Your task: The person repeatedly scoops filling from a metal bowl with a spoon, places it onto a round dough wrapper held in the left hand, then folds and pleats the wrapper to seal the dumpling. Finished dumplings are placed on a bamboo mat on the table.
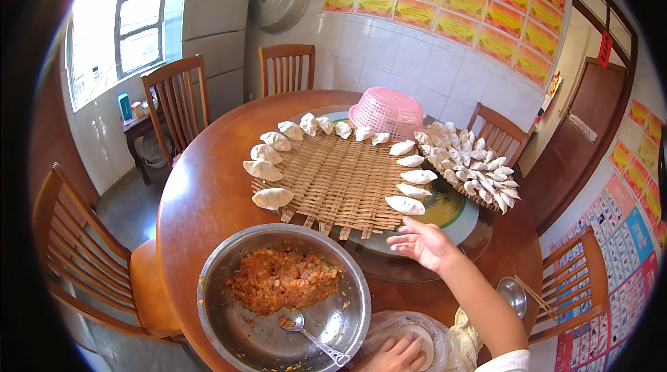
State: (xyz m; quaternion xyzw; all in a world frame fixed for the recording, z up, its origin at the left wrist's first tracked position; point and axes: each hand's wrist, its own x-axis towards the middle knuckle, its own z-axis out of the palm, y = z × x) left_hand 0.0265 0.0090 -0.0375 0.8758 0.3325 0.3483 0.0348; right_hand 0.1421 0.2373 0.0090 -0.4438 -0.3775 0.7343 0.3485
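Observation:
My right hand is open with its fingers apart, holding nothing, just off the lower right edge of a woven bamboo tray. A folded white dumpling lies on the tray's rim closest to it. Down at the lower edge, my left hand has its fingers bent and pressed on a stack of round white dumpling wrappers in a clear plastic bag; its thumb is hidden. Left of that hand stands a large steel basin of orange-brown filling, with a metal spoon resting inside.
Several dumplings ring the tray's edge, partly over a glass turntable. A second tray full of dumplings is at right, beside a pink plastic basket. A small steel bowl and chopsticks sit near the right edge. Wooden chairs surround the round table.

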